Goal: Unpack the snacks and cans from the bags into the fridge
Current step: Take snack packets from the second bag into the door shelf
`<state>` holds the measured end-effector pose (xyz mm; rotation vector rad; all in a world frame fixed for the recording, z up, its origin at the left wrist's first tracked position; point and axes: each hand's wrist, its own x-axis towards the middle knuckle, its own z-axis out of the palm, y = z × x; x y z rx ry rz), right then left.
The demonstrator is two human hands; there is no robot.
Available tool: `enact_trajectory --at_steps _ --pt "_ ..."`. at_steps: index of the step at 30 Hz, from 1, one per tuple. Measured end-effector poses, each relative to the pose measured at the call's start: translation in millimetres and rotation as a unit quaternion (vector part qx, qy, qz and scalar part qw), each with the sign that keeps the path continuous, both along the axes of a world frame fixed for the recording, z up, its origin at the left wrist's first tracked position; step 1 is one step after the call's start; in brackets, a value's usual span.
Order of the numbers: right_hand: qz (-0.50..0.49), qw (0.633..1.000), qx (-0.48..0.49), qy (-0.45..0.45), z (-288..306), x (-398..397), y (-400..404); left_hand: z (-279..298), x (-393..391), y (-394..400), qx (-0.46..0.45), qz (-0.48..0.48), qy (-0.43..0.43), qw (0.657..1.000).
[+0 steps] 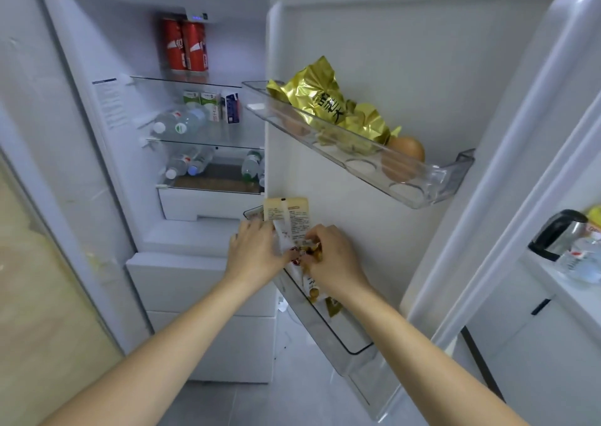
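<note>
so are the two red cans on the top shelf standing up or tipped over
Standing up. Both red cans sit upright, side by side on the top glass shelf, tops up near the control panel.

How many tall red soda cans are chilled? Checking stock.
2: tall red soda cans, one on the left, one touching it on the right, top glass shelf. More may hide behind.

Two bare forearms and hands — left, right — no sleeves, rings, watch or gloves.
</note>
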<state>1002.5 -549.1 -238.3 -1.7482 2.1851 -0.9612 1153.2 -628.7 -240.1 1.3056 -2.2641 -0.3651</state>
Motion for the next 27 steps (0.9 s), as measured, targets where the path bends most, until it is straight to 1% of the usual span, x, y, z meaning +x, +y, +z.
enact_trajectory --at_steps 1,3,5,8,12,15,18,20,23,27 --pt "0.004 1.000 -0.010 0.025 -1.0 1.6 -1.5 2.6 4.2 -0.8 -0.012 0.017 -0.021 1.000" --pt "0.014 0.996 -0.041 0.075 1.9 6.9 -7.6 9.6 14.8 -2.5 -0.036 0.035 -0.021 0.999" --pt "0.041 0.994 -0.075 0.073 12.2 19.6 -17.2 18.9 31.2 -3.4 -0.064 0.042 -0.022 0.997" --pt "0.111 0.985 -0.116 0.063 36.0 53.6 -38.7 39.0 69.4 -1.7 -0.100 0.079 -0.040 0.991" --pt "0.218 0.964 -0.120 0.099 68.2 129.7 -66.7 69.9 151.8 13.7 -0.127 0.163 -0.060 0.977" --pt "0.309 0.937 -0.138 0.088 84.6 202.8 -69.4 88.3 232.1 46.7 -0.143 0.243 -0.087 0.955" --pt "0.412 0.895 -0.155 0.069 93.0 281.7 -52.0 97.4 313.0 106.3 -0.154 0.345 -0.113 0.919" --pt "0.483 0.857 -0.167 0.060 94.3 335.3 -28.8 100.1 359.7 162.5 -0.154 0.419 -0.115 0.888" --pt "0.582 0.791 -0.185 0.039 88.6 411.0 22.9 98.4 411.1 260.3 -0.148 0.521 -0.127 0.831" --pt "0.702 0.690 -0.178 0.017 73.2 500.0 118.1 85.0 449.9 398.3 -0.136 0.631 -0.152 0.748"
